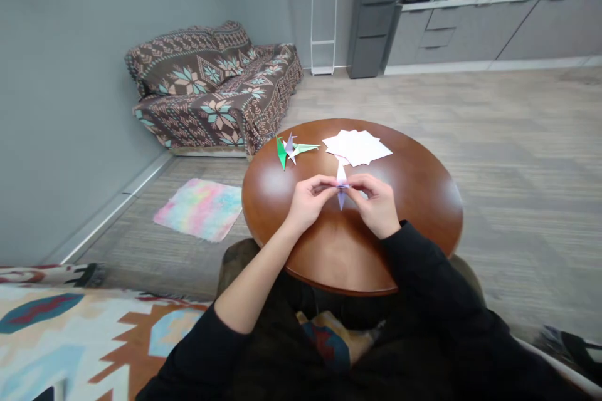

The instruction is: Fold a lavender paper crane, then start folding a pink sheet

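Between my two hands is a folded lilac and white origami paper (341, 174), with one pointed end facing away from me and a lilac point facing me. My left hand (308, 200) pinches its left side between thumb and fingers. On the other side, my right hand (374, 200) pinches it the same way. The fingertips nearly meet and cover the paper's middle. Beyond my left hand lie folded paper cranes: a green one (281, 153), a lilac one (290, 145) and a pale green one (303, 149). A fanned stack of white paper sheets (357, 147) lies beyond my right hand.
The round brown wooden table (423, 207) stands before my knees. A sofa with a patterned cover (211, 88) is at the back left, near a pastel fluffy mat (200, 207) on the floor. Grey kitchen cabinets (480, 31) line the back right.
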Demonstrator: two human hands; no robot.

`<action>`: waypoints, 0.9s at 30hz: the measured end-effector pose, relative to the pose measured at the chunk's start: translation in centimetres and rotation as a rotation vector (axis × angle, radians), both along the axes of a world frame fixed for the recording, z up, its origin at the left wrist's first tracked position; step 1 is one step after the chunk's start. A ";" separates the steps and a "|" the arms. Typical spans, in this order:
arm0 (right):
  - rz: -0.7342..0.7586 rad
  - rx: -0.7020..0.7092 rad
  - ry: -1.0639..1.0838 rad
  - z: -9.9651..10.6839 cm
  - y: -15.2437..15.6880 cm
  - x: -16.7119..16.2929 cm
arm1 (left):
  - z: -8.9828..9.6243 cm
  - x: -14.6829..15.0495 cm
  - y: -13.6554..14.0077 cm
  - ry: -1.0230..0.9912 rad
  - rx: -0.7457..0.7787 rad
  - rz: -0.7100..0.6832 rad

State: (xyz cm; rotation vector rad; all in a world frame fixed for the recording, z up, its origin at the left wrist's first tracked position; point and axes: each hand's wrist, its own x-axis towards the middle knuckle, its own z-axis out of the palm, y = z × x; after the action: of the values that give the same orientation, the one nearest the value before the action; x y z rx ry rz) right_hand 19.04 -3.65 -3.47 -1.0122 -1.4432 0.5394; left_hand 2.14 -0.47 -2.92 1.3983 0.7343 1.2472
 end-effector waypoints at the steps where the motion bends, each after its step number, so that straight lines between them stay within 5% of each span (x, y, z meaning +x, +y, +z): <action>1: -0.005 -0.006 0.007 0.1 0.0 0.0 | 0.0 0.0 0.0 -0.002 -0.007 -0.001; 27: 0.158 -0.320 0.250 -0.9 1.0 0.1 | -0.3 -0.2 0.2 0.010 -0.257 -0.056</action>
State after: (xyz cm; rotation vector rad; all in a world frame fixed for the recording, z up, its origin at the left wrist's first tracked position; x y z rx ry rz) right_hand 19.14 -2.63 -4.37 -1.0410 -1.2418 1.0004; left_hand 1.92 -0.23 -3.21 1.2064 0.8262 1.0620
